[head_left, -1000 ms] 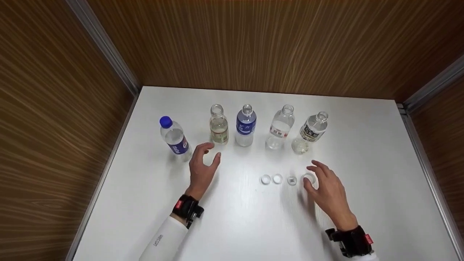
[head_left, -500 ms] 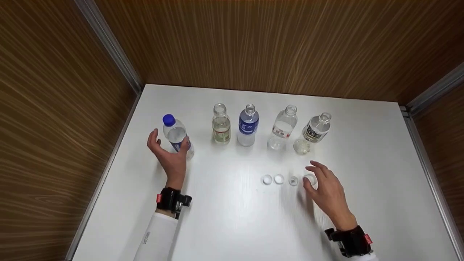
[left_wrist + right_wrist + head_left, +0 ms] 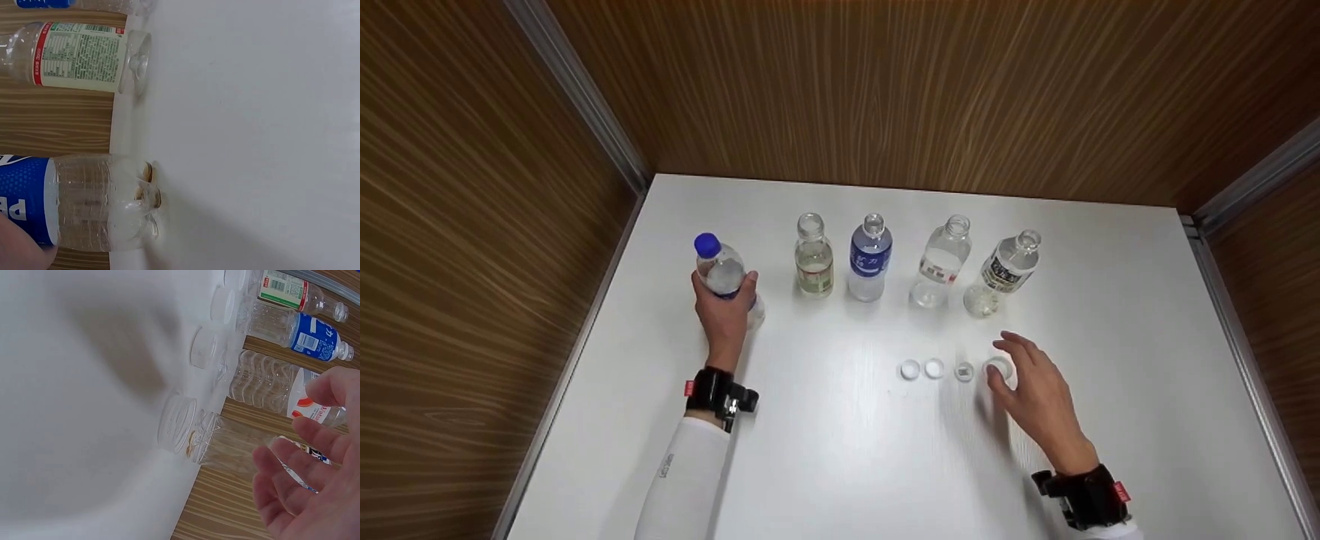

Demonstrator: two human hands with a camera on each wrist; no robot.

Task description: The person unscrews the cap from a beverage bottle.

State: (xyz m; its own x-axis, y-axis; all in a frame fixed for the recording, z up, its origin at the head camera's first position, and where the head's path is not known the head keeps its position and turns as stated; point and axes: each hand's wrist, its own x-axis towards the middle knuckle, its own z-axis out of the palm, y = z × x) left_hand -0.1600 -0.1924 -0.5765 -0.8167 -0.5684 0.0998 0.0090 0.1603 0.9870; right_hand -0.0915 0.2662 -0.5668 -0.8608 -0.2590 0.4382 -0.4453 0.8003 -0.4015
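Observation:
A clear plastic bottle with a blue cap and blue label (image 3: 724, 274) stands at the left of the table. My left hand (image 3: 724, 319) grips it around the label, thumb on its right side. In the left wrist view the lower part of this bottle (image 3: 84, 197) shows, its base at the table. My right hand (image 3: 1041, 397) hovers at the right with fingers spread and loosely bent, holding nothing. Beneath its thumb and fingertips lies a clear round cap (image 3: 178, 422), partly covered by the thumb in the head view.
Left of that cap, a white cap (image 3: 910, 370), another white cap (image 3: 934, 368) and a cap (image 3: 964, 372) lie in a row. Behind stand uncapped bottles: green-labelled (image 3: 814, 274), blue-labelled (image 3: 870, 261), white-labelled (image 3: 940, 264) and dark-labelled (image 3: 1005, 274). Wood-grain panels (image 3: 840, 97) enclose the table.
My left hand has moved left from beside the green-labelled bottle to the blue-capped bottle, opened around it and closed on it. The right hand has stayed nearly still.

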